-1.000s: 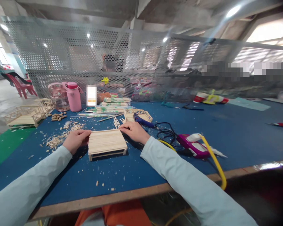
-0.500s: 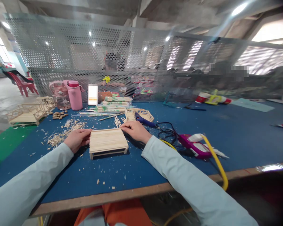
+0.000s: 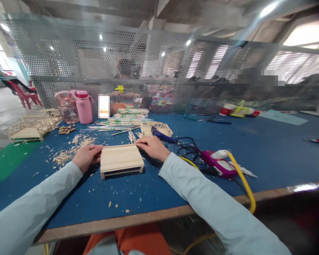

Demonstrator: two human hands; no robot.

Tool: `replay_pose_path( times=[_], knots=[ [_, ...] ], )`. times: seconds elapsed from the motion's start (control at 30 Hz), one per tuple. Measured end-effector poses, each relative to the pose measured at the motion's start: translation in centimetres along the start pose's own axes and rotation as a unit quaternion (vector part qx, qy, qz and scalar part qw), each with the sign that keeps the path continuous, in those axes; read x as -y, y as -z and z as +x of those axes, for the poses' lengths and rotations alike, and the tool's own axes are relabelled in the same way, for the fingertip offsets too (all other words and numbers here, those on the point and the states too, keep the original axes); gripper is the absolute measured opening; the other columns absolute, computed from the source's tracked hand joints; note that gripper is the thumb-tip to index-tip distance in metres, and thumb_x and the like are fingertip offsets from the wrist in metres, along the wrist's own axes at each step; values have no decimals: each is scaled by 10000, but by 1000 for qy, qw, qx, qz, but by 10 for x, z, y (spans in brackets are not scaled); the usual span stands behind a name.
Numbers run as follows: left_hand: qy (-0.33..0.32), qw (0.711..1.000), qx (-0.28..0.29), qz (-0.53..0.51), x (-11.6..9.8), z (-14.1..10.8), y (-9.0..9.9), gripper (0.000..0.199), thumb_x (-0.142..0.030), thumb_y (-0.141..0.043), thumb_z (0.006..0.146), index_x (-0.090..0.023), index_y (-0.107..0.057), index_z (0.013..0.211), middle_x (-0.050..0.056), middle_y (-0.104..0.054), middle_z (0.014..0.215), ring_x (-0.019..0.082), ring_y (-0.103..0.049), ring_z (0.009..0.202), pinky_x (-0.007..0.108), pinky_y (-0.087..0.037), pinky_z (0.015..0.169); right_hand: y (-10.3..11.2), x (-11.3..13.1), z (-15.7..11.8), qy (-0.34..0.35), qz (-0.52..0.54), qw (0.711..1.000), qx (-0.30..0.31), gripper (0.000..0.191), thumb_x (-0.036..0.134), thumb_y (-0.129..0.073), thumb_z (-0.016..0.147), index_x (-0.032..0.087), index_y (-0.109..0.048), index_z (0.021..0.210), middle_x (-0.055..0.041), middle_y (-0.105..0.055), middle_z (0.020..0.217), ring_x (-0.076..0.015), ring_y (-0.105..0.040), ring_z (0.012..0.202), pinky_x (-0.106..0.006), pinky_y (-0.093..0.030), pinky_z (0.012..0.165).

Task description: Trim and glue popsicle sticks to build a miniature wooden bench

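Honestly nothing's really budged in the last second: left hand [image 3: 87, 158] and right hand [image 3: 153, 148] still pinch the far corners of the stick-built platform [image 3: 121, 157], standing between them on the surface [image 3: 162, 194]. Reads like a steadying hold to me.

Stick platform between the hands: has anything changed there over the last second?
Nothing visibly moved, and nothing was taken hold of or let go; only the whole view shifts slightly. The left hand and right hand stay at the far corners of the platform, which stands on the table. The glue gun lies as before.
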State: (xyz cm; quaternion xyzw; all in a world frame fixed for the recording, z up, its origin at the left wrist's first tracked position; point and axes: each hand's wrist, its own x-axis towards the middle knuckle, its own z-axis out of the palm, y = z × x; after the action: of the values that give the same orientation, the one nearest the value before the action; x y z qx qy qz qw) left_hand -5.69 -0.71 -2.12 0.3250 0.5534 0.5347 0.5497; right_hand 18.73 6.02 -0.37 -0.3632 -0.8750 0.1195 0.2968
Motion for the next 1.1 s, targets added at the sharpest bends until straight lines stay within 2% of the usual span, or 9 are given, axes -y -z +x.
replay_pose_path(
  times=[0.23,0.7,0.83,0.9,0.93,1.0,1.03,1.07,1.1],
  knots=[
    [0,1000,0,12,-1,-1,-1,109,-160,-608,732,-111,-638,640,-18,-591,500,50,-532,438,135,-453,446,-1,-3,1,16,-1,1000,0,174,154,-550,783,153,-714,841,-62,-715,849,-161,-645,794,-263,-474,735],
    [-32,998,-2,55,2,0,-2,184,-303,-679,606,-131,-614,608,-43,-558,472,66,-493,436,175,-421,458,-2,-1,-1,12,-2,1000,-10,149,159,-540,796,150,-689,801,-55,-707,823,-152,-633,762,-251,-456,710],
    [-61,988,-5,140,1,1,4,247,-375,-615,651,-134,-648,692,-21,-573,536,103,-510,473,224,-427,481,-2,-1,-2,20,0,1000,-21,143,159,-529,808,147,-670,784,-51,-698,800,-144,-624,737,-243,-448,688],
    [-134,957,-62,252,-4,0,8,307,-391,-531,717,-134,-669,814,12,-604,626,138,-532,522,272,-444,526,-1,1,-2,48,-8,998,-44,140,155,-525,814,144,-662,785,-54,-690,788,-142,-614,728,-243,-444,682],
    [-200,923,-111,311,-7,-2,9,342,-387,-487,750,-131,-669,885,39,-622,695,164,-555,584,302,-458,579,-1,2,-2,69,-16,996,-61,142,157,-521,819,140,-658,788,-59,-684,781,-143,-606,725,-246,-442,681],
    [-362,815,-195,408,-16,-8,6,400,-372,-416,801,-119,-646,1009,101,-638,860,223,-579,787,360,-452,740,-1,7,-2,119,-41,988,-93,155,167,-501,835,133,-648,799,-71,-669,767,-152,-587,725,-259,-438,683],
    [-435,756,-208,443,-21,-12,1,416,-367,-396,819,-115,-629,1053,128,-631,948,245,-562,901,383,-424,820,-1,11,-2,147,-55,982,-105,163,171,-488,843,132,-642,806,-76,-662,762,-157,-575,727,-267,-437,683],
    [-484,711,-188,474,-25,-17,-6,416,-368,-391,829,-122,-620,1075,141,-622,1016,256,-538,977,396,-396,871,-2,15,-2,175,-67,976,-113,168,174,-476,848,131,-635,815,-80,-655,760,-164,-563,729,-276,-435,682],
    [-507,680,-139,510,-29,-22,-15,395,-363,-397,834,-143,-620,1076,135,-620,1060,255,-527,1012,401,-378,893,-2,18,-2,200,-79,969,-119,170,176,-468,851,130,-630,825,-84,-648,758,-170,-552,728,-284,-434,677]
  ],
)
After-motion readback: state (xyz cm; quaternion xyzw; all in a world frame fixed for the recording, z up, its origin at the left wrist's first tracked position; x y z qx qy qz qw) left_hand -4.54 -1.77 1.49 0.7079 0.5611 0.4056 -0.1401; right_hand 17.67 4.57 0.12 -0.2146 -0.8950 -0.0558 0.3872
